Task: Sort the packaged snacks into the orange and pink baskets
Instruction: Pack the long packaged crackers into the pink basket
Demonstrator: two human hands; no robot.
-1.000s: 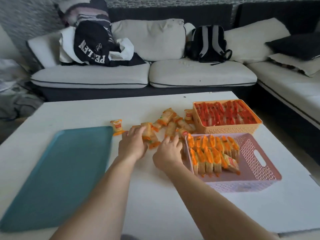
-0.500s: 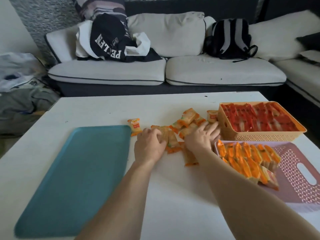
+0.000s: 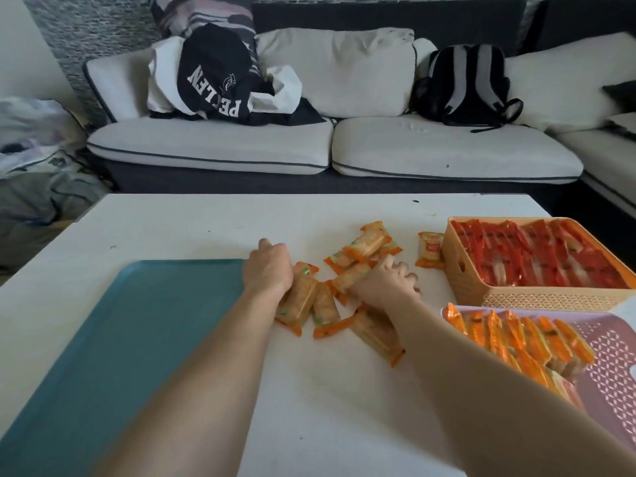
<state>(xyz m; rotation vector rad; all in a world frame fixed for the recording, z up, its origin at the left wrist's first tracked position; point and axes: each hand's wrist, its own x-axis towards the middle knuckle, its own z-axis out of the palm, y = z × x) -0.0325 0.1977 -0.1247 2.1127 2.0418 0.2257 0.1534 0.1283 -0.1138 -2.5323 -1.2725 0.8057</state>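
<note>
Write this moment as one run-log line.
left hand: curled, at teal tray corner | right hand: on loose orange packets | orange basket: red packets | pink basket: lined-up orange packets

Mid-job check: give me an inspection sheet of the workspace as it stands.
Surface: white table.
Job's things: orange basket filled with red packets; pink basket part-filled with orange packets; loose packets between tray and baskets.
Clutter: teal tray at left.
Grippers: left hand curled, hold hidden; right hand grips one of the loose packets.
Cables: nothing seen.
Surroundings: sofa, backpack, piled clothes.
</note>
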